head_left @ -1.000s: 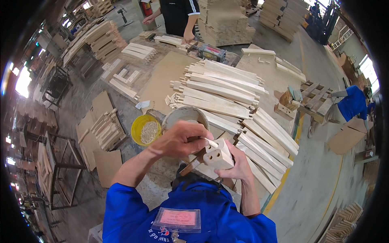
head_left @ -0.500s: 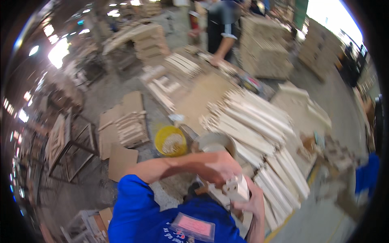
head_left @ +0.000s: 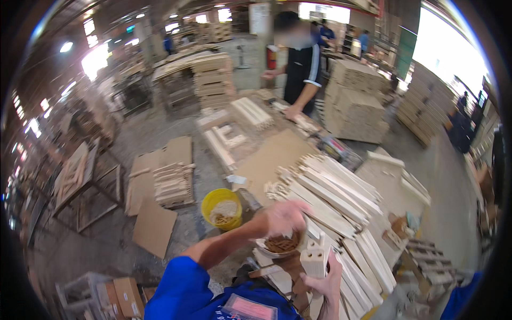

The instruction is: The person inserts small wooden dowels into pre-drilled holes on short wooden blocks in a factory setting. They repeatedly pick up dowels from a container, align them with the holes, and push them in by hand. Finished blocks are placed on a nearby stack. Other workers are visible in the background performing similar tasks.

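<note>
My left hand hovers over a shallow bowl holding small brown wooden dowels, fingers curled down toward them; blur hides whether it holds any. Just right of the bowl, my right hand grips a pale wooden block with holes in its face and holds it upright near my chest. Both sit at the near end of a big pile of light wooden slats.
A yellow bucket with light pieces stands left of the bowl. A cardboard sheet lies beyond. A person in a black shirt works at the far end. Wood stacks and pallets surround the table.
My left hand has left the block and moved up over the dowel bowl. The right hand keeps hold of the block. My head has lifted, showing more of the hall.
</note>
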### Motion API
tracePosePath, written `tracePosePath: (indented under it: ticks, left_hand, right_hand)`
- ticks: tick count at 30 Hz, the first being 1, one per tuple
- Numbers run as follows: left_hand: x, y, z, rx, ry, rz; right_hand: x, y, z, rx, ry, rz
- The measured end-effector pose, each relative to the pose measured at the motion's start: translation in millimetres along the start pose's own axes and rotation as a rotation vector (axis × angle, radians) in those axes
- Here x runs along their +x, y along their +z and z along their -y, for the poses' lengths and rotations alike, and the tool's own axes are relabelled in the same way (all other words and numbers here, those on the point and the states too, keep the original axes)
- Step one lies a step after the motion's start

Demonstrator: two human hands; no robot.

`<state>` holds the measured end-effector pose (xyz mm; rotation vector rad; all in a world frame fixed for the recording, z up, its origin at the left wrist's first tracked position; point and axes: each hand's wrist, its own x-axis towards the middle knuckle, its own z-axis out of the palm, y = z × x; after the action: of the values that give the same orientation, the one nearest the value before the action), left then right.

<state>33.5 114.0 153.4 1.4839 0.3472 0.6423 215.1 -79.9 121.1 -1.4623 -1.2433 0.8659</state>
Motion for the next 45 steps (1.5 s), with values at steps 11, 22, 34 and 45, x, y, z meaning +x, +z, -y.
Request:
tracePosePath:
  ticks: [11, 22, 34, 45]
  left_hand:
    - [-9.7, 31.3, 44.4, -0.716, -0.082, -0.472]
    - [-12.1, 68.1, 2.7, -0.145, -0.019, -0.128]
    - [2.0, 52.9, 1.6, 0.441, 0.347, -0.060]
    - [70.9, -12.3, 96.3, 0.247, -0.358, 0.184]
  right_hand:
    - [-9.3, -11.5, -41.5, 0.027, -0.051, -0.173]
    - [-6.9, -3.0, -27.7, -0.057, -0.149, -0.161]
    - [1.7, 3.8, -39.3, -0.053, -0.093, -0.115]
    - [11.9, -13.0, -41.4, 0.054, 0.041, -0.331]
